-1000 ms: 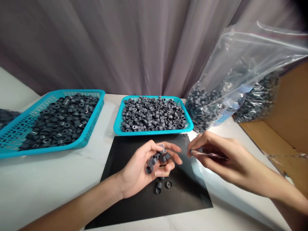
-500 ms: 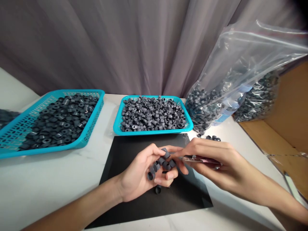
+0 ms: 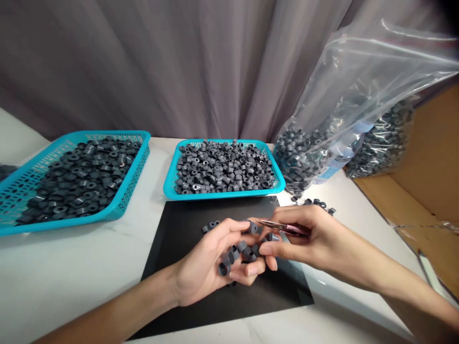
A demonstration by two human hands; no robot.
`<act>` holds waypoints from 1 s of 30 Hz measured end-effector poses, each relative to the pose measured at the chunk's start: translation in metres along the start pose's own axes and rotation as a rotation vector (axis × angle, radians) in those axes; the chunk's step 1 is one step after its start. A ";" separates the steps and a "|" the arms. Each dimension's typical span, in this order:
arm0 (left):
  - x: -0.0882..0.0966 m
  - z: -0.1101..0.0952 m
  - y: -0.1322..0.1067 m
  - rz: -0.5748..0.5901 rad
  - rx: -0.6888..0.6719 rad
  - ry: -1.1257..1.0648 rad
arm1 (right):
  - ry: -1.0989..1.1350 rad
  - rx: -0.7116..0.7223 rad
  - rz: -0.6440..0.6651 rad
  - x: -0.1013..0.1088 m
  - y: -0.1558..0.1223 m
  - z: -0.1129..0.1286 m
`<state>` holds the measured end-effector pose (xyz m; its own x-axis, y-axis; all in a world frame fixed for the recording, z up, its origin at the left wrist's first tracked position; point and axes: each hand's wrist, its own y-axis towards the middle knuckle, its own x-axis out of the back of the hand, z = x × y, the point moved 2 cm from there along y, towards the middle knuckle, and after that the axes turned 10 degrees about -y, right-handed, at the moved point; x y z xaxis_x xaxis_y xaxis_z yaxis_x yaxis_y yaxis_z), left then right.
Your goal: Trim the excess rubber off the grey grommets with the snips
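My left hand (image 3: 208, 260) is cupped palm up over the black mat, fingers curled round several small grey plastic rings (image 3: 242, 247). One ring (image 3: 253, 227) is pinched at its thumb and fingertips. Close against it, my right hand (image 3: 304, 234) grips a slim, pointed metal tool (image 3: 287, 227) with a pinkish body; its exact kind is unclear. The tool's tip lies near the pinched ring. Another grey ring (image 3: 273, 237) sits by my right thumb. Loose rings (image 3: 211, 226) lie on the mat (image 3: 179, 239) behind my left hand.
A blue basket (image 3: 224, 195) heaped with rings stands behind the mat. Another blue basket (image 3: 107, 215) of rings is at left. On the right are a clear bag (image 3: 333, 81) of rings, a plastic bottle (image 3: 339, 155), a cardboard box (image 3: 430, 143) and loose rings (image 3: 315, 203).
The pinched ring has turned in my left fingers and shifted slightly right. My right hand has moved a little left, and a ring now shows by its thumb. The view has shifted slightly.
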<state>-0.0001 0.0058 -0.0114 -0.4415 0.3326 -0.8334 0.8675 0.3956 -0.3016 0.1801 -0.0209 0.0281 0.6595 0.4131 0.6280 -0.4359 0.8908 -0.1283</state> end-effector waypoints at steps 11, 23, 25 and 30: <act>0.003 0.007 0.001 -0.071 0.019 0.063 | 0.040 -0.067 0.060 -0.006 0.003 -0.003; 0.003 0.009 0.000 -0.037 0.033 -0.001 | 0.265 -0.080 0.140 -0.005 -0.001 -0.002; 0.004 0.009 -0.001 -0.039 0.034 -0.009 | 0.281 -0.093 0.143 -0.004 -0.001 -0.001; 0.004 0.008 0.000 -0.030 0.023 -0.007 | 0.195 -0.089 0.076 0.008 -0.006 0.000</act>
<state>0.0001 -0.0001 -0.0186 -0.4660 0.3150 -0.8268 0.8589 0.3854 -0.3373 0.1881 -0.0228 0.0337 0.7364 0.5009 0.4548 -0.4391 0.8652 -0.2419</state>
